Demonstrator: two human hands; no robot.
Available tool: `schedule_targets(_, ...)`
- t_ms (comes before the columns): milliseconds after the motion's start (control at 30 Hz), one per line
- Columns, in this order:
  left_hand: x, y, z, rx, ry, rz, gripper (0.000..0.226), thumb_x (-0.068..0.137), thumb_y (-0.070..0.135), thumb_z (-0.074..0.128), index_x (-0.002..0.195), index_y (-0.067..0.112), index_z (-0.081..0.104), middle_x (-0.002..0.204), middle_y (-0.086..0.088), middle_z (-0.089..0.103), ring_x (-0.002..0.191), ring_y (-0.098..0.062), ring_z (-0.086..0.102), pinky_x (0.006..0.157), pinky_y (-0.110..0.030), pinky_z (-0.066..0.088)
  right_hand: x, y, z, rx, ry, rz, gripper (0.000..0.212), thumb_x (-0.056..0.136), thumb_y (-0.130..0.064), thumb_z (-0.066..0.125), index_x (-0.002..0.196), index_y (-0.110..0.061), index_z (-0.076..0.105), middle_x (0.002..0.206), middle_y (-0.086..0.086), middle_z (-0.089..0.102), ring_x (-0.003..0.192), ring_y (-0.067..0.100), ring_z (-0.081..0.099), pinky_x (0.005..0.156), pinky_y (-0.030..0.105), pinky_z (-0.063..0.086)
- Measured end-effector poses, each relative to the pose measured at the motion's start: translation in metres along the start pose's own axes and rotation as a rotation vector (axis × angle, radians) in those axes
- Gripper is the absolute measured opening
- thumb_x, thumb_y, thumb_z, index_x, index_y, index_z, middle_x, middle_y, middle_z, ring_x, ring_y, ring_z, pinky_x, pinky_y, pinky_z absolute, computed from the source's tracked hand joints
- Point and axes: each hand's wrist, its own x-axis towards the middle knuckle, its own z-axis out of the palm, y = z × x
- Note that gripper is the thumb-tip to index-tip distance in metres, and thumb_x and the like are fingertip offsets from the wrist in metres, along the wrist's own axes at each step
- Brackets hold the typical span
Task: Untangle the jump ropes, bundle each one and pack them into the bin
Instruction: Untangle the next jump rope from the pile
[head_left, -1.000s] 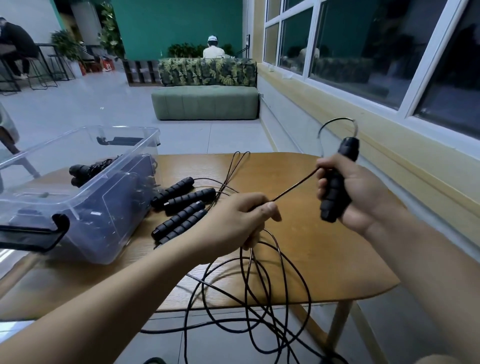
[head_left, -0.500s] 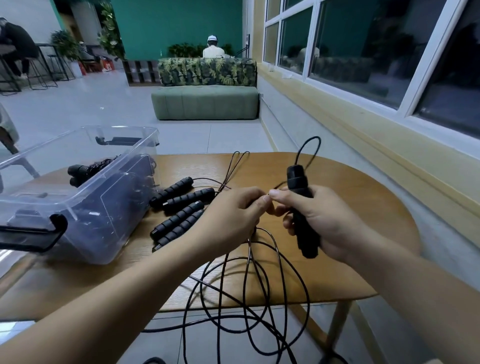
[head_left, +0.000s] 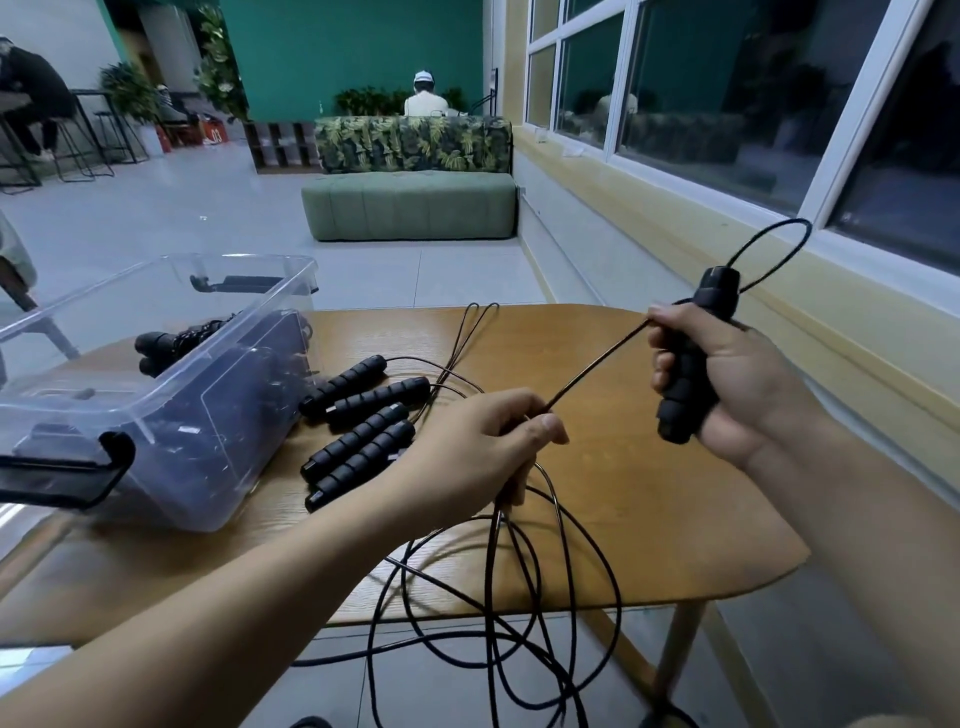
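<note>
My right hand (head_left: 727, 384) grips a black foam jump-rope handle (head_left: 693, 364) upright above the table's right side; a small cord loop rises from its top. A taut stretch of black cord (head_left: 597, 366) runs from that hand down to my left hand (head_left: 478, 452), which pinches the cord over the table's middle. Below my left hand, loops of cord (head_left: 519, 597) hang tangled over the table's front edge toward the floor. Several more black handles (head_left: 363, 421) lie side by side on the wooden table (head_left: 675, 519). The clear plastic bin (head_left: 171, 415) at the left holds a bundled rope (head_left: 176, 340).
The bin's black latch handle (head_left: 67, 475) sticks out at the near left. A window wall and yellow sill run along the right. A green sofa (head_left: 410, 202) stands beyond the table, with people seated far behind.
My right hand, which had come in to meet the left hand half a second ago, has moved out to the right and up again, drawing the cord taut through my left fingers.
</note>
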Motion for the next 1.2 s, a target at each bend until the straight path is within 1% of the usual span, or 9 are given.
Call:
schedule_targets(133, 0.001, 0.001, 0.001, -0.012, 0.018, 0.017, 0.021, 0.11, 0.029, 0.055, 0.099, 0.023, 0.072, 0.053, -0.004, 0.059, 0.051, -0.026, 0.058, 0.076, -0.063, 0.058, -0.007, 0.012, 0.003, -0.058, -0.066, 0.031, 0.038, 0.09, -0.028, 0.083, 0.119, -0.008, 0.068, 0.08, 0.001, 0.069, 0.06, 0.012, 0.058, 0.055, 0.023, 0.052)
schedule_targets(233, 0.003, 0.002, 0.0, -0.012, 0.058, 0.025, 0.021, 0.11, 0.029, 0.056, 0.098, 0.023, 0.072, 0.054, -0.004, 0.057, 0.051, -0.025, 0.057, 0.066, -0.055, 0.057, -0.016, 0.023, 0.011, -0.174, -0.16, 0.06, 0.052, 0.091, -0.029, 0.083, 0.13, 0.0, 0.066, 0.083, 0.003, 0.071, 0.064, 0.014, 0.059, 0.059, 0.025, 0.053)
schedule_targets(400, 0.005, 0.003, -0.006, 0.049, 0.127, 0.049, 0.019, 0.11, 0.026, 0.057, 0.097, 0.018, 0.07, 0.057, -0.001, 0.055, 0.047, -0.016, 0.056, 0.05, -0.025, 0.042, -0.028, 0.038, 0.026, -0.307, -0.313, 0.133, 0.032, 0.093, -0.029, 0.081, 0.111, -0.005, 0.07, 0.081, 0.005, 0.068, 0.066, 0.016, 0.058, 0.061, 0.028, 0.052)
schedule_targets(600, 0.002, 0.004, -0.011, 0.21, 0.091, 0.094, 0.016, 0.11, 0.026, 0.056, 0.1, 0.021, 0.068, 0.055, 0.005, 0.059, 0.047, -0.008, 0.055, 0.051, -0.022, 0.042, -0.031, 0.04, 0.035, -0.261, -0.35, 0.048, 0.016, 0.095, -0.019, 0.079, 0.099, -0.009, 0.068, 0.076, 0.007, 0.061, 0.062, 0.016, 0.055, 0.058, 0.029, 0.049)
schedule_targets(700, 0.001, 0.002, -0.008, 0.165, 0.062, 0.093, 0.015, 0.11, 0.027, 0.057, 0.099, 0.025, 0.067, 0.058, 0.001, 0.061, 0.049, -0.018, 0.06, 0.052, -0.032, 0.048, -0.031, 0.038, 0.036, -0.262, -0.344, 0.027, 0.012, 0.094, -0.013, 0.079, 0.095, -0.01, 0.067, 0.075, 0.008, 0.061, 0.061, 0.017, 0.055, 0.058, 0.028, 0.049)
schedule_targets(800, 0.001, 0.0, -0.007, 0.066, 0.032, 0.059, 0.015, 0.108, 0.031, 0.06, 0.1, 0.024, 0.07, 0.059, -0.004, 0.062, 0.059, -0.036, 0.065, 0.063, -0.046, 0.056, -0.027, 0.031, 0.033, -0.213, -0.274, 0.038, 0.013, 0.093, -0.012, 0.079, 0.094, -0.01, 0.066, 0.075, 0.006, 0.062, 0.061, 0.016, 0.055, 0.058, 0.027, 0.05)
schedule_targets(1000, 0.002, 0.004, -0.013, 0.021, 0.053, 0.045, 0.016, 0.108, 0.03, 0.061, 0.101, 0.021, 0.072, 0.059, 0.002, 0.058, 0.053, -0.013, 0.054, 0.055, -0.026, 0.041, -0.002, 0.005, 0.009, -0.015, -0.039, 0.021, 0.018, 0.091, -0.014, 0.081, 0.093, -0.016, 0.063, 0.074, 0.0, 0.061, 0.056, 0.011, 0.052, 0.053, 0.023, 0.048)
schedule_targets(1100, 0.001, 0.006, -0.013, 0.013, 0.06, 0.049, 0.016, 0.108, 0.028, 0.06, 0.101, 0.019, 0.072, 0.058, 0.0, 0.057, 0.05, -0.012, 0.052, 0.052, -0.023, 0.039, 0.001, 0.004, 0.003, 0.017, -0.041, 0.025, 0.015, 0.093, -0.017, 0.08, 0.095, -0.017, 0.064, 0.075, -0.002, 0.061, 0.057, 0.01, 0.052, 0.052, 0.022, 0.048)
schedule_targets(1200, -0.001, 0.009, -0.013, 0.019, 0.079, 0.07, 0.016, 0.109, 0.025, 0.059, 0.102, 0.018, 0.072, 0.057, -0.001, 0.057, 0.049, -0.012, 0.052, 0.051, -0.023, 0.039, -0.006, 0.009, 0.006, -0.011, -0.095, 0.059, 0.024, 0.092, -0.022, 0.081, 0.108, -0.014, 0.065, 0.076, -0.001, 0.063, 0.058, 0.01, 0.053, 0.053, 0.022, 0.049)
